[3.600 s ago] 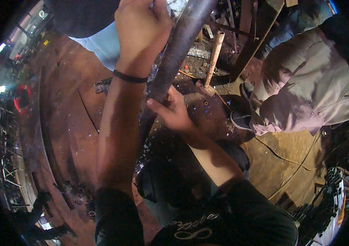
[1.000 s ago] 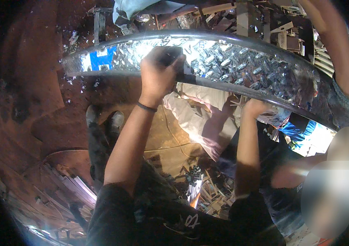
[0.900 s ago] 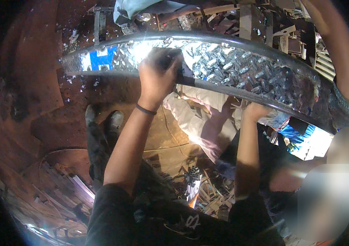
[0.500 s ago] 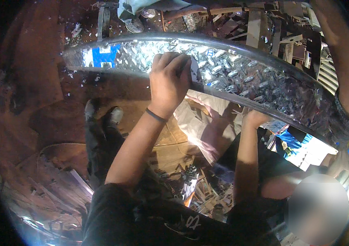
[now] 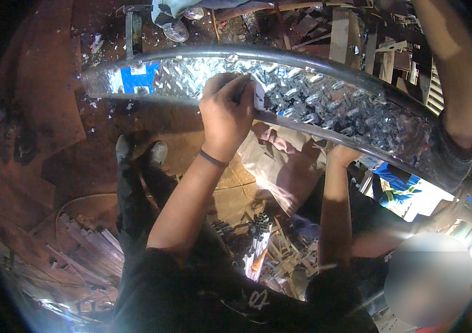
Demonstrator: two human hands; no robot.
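A long shiny metal tread plate [image 5: 325, 100] with a raised diamond pattern runs across the upper view, tilted down to the right. My left hand [image 5: 226, 114] is closed over its near edge at the middle, with a small white piece [image 5: 259, 93] by the fingertips. My right hand [image 5: 342, 154] grips the same edge from below, further right, its fingers mostly hidden under the plate. Another person's arm [image 5: 448, 72] reaches down from the top right and holds the plate's far right part.
Below lie a rusty brown steel floor [image 5: 42, 127] and a heap of short metal profiles [image 5: 258, 250]. My shoes [image 5: 136, 152] stand under the plate. Another person's shoe [image 5: 176, 30] is beyond it. Scrap bars [image 5: 347, 33] clutter the top right. A person in beige [image 5: 280, 166] crouches beneath.
My left hand has slid to the right along the plate's near edge, and the white piece now shows at its fingertips. My right hand keeps its hold underneath.
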